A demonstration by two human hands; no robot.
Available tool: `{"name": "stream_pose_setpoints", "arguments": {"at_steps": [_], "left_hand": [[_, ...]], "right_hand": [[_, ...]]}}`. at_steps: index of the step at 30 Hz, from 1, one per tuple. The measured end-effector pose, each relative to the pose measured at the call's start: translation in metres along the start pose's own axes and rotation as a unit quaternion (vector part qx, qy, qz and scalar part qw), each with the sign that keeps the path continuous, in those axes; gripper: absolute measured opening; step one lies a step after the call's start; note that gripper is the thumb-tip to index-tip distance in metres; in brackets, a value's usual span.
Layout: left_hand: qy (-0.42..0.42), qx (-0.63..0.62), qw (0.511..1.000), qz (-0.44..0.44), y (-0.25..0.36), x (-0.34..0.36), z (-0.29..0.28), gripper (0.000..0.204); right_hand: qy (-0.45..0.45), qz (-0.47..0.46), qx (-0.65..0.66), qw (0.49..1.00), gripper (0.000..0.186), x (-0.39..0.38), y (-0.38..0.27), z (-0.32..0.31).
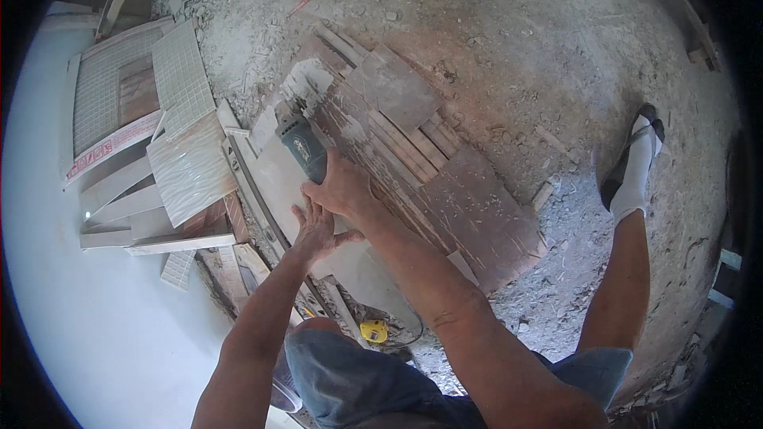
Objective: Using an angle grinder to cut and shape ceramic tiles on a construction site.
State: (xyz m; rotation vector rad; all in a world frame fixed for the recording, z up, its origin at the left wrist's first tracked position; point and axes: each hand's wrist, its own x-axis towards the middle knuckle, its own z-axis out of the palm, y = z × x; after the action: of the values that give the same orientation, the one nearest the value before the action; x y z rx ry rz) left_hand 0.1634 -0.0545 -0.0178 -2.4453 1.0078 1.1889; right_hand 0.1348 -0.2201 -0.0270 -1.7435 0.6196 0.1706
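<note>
My right hand (343, 187) is wrapped round the rear of a dark green angle grinder (302, 145). The grinder's metal head (288, 110) points away from me, above the far part of a pale tile (362, 276); its disc is hard to make out. Just below that hand, my left hand (315, 235) rests on the tile with fingers stretched and thumb held out to the side. Beneath the tile are wooden boards and a brownish panel (485, 218), scuffed and strewn with chips.
Tile offcuts and patterned tiles (191, 171) lean by the white wall (36, 214) on the left. A long metal strip (253, 183) runs beside the tile. Near my knee lies a yellow tape measure (373, 330). Rubble litters the dirt floor (540, 48); my sandalled foot (633, 163) stands right.
</note>
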Motion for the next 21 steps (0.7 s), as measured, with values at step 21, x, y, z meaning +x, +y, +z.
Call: {"name": "stream_pose_setpoints", "arguments": {"at_steps": [21], "left_hand": [[0.001,0.012,1.0,0.0,-0.002,0.0025,0.0009,0.137]], "right_hand": [[0.008,-0.009,-0.004,1.0,0.08,-0.0022,-0.0007,-0.0005]]}}
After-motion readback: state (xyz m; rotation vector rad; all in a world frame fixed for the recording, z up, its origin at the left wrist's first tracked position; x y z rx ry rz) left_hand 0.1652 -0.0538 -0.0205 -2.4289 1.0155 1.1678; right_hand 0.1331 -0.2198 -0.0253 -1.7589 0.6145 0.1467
